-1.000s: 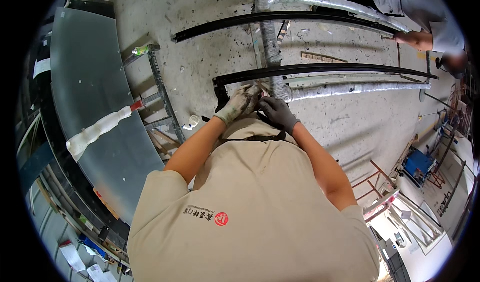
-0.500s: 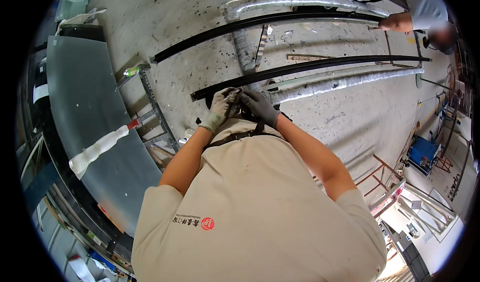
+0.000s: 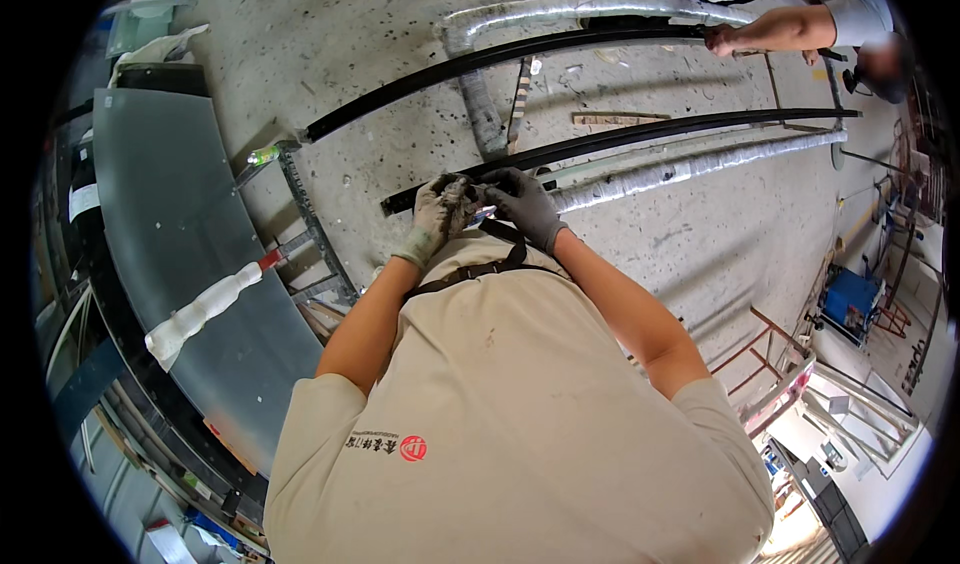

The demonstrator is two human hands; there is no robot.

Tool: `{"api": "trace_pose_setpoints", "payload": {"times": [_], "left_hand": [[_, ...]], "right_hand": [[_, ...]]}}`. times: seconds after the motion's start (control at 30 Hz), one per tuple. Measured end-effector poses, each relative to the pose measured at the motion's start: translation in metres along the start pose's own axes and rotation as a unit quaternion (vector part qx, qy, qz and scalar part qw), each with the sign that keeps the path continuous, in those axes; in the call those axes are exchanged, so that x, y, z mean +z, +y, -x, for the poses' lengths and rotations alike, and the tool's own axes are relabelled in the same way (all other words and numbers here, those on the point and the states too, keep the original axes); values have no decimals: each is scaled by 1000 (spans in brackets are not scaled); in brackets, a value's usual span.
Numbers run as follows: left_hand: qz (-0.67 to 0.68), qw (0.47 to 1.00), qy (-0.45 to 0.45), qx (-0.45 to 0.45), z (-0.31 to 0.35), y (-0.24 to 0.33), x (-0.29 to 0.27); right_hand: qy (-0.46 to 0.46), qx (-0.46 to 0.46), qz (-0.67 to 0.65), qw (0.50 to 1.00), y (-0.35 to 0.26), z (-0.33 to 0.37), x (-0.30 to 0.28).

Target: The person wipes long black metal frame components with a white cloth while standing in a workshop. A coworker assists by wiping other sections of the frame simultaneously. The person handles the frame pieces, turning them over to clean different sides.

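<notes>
We have both gloved hands drawn together just in front of our chest, the left hand (image 3: pixel 437 216) in a pale grey work glove and the right hand (image 3: pixel 527 204) in a darker grey one, fingertips meeting over a small shiny object (image 3: pixel 478 216) pinched between them; what it is we cannot tell, since the gloves cover most of it. Each grip is curled closed around that piece, the two touching each other. Just beyond our grip lies the near end of a long curved black metal rail (image 3: pixel 620 138) on the concrete floor (image 3: pixel 360 44), with a silver foil-wrapped pipe (image 3: pixel 690 170) just beside it on the right. A second black curved rail (image 3: pixel 480 59) lies farther out. Well off to the left of our grip sits a curved grey sheet-metal panel (image 3: pixel 170 214). Far ahead to the right, another person's bare hand (image 3: pixel 722 37) rests at the far rail.
</notes>
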State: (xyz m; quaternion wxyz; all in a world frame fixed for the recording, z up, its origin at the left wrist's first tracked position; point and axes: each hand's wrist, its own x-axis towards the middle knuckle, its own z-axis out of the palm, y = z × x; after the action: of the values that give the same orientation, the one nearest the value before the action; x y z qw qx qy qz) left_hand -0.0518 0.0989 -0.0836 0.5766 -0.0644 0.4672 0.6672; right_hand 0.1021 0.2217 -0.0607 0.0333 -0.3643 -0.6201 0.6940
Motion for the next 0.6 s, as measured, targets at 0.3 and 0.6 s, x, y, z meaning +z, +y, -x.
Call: {"api": "trace_pose_setpoints", "payload": {"times": [0.3,0.6], "left_hand": [[-76,993,84,37,8,13,-43],[108,961,239,84,38,10,-190]], "right_hand": [[39,75,-17,996,20,-1,-9],[43,110,122,986,110,-8,-47]]}}
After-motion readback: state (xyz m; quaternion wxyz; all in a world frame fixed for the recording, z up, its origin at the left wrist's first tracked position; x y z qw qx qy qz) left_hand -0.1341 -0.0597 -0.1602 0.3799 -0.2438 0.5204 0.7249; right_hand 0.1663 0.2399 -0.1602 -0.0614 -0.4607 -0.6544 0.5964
